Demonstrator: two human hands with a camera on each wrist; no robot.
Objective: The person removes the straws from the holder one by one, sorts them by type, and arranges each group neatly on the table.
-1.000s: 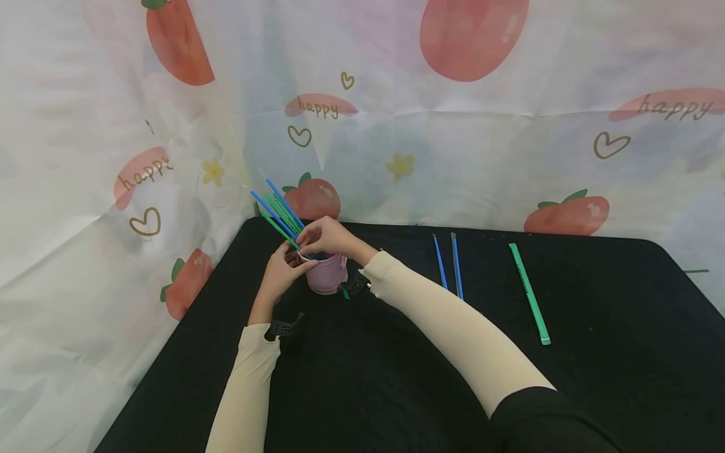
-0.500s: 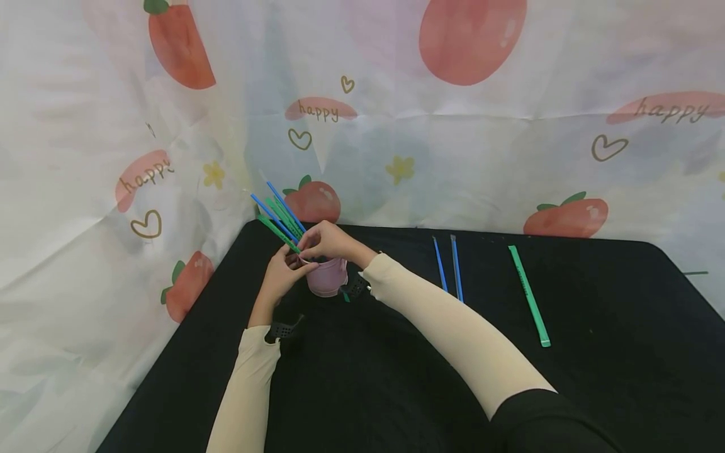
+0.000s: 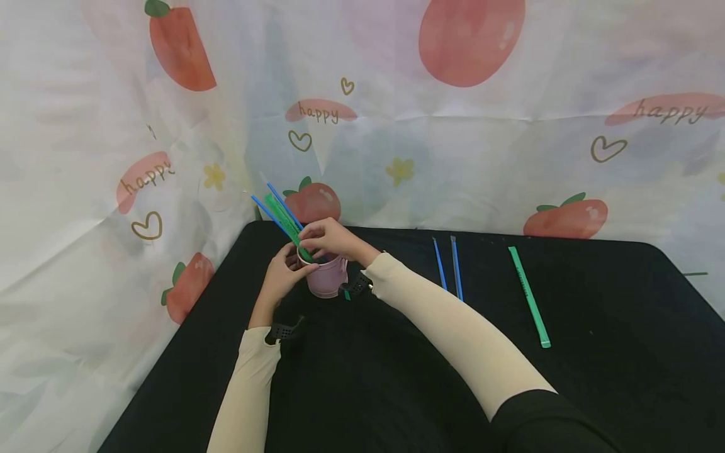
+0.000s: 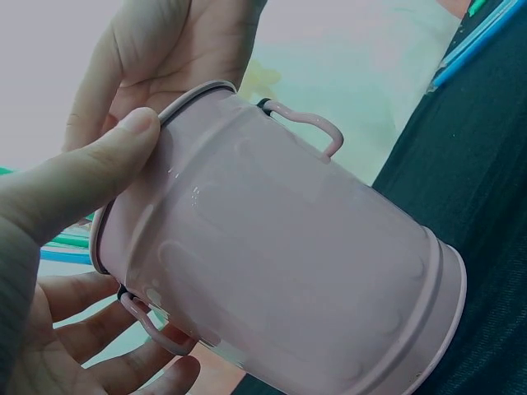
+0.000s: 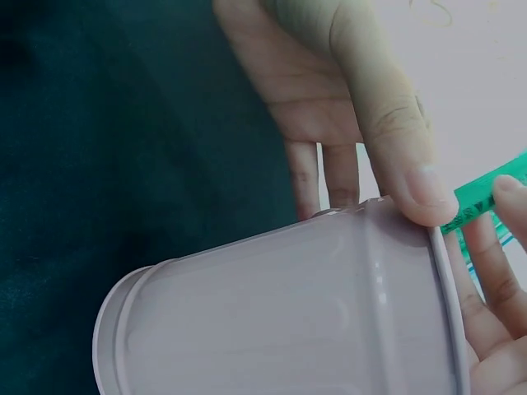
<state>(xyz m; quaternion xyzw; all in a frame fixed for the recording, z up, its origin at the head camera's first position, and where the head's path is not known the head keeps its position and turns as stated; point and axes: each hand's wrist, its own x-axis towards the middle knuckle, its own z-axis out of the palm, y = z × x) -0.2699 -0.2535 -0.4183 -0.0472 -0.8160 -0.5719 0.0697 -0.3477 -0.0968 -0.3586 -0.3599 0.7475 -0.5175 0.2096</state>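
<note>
A small pink bucket (image 3: 327, 280) with two side handles stands on the table, with wrapped green straws (image 3: 285, 212) and blue straws (image 3: 266, 209) leaning left out of its mouth. My left hand (image 3: 279, 275) grips the bucket by its rim; in the left wrist view the thumb (image 4: 115, 160) lies on the outer wall and the other fingers spread beneath a handle (image 4: 156, 327). Over the mouth, my right hand (image 3: 334, 241) pinches a green straw (image 5: 482, 195), its thumb laid on the wrapper in the right wrist view. The straws' lower ends are hidden inside the bucket.
On the black table (image 3: 362, 377), two blue straws (image 3: 456, 267) lie beyond my right forearm, partly covered by it. One green straw (image 3: 529, 296) lies farther right. A scrap of green (image 3: 347, 294) shows beside the bucket's base. A printed curtain (image 3: 464, 145) hangs behind.
The green straw that leaned lowest on the left has swung up against the other green ones. My right hand has shifted slightly; my left hand and the bucket stay put.
</note>
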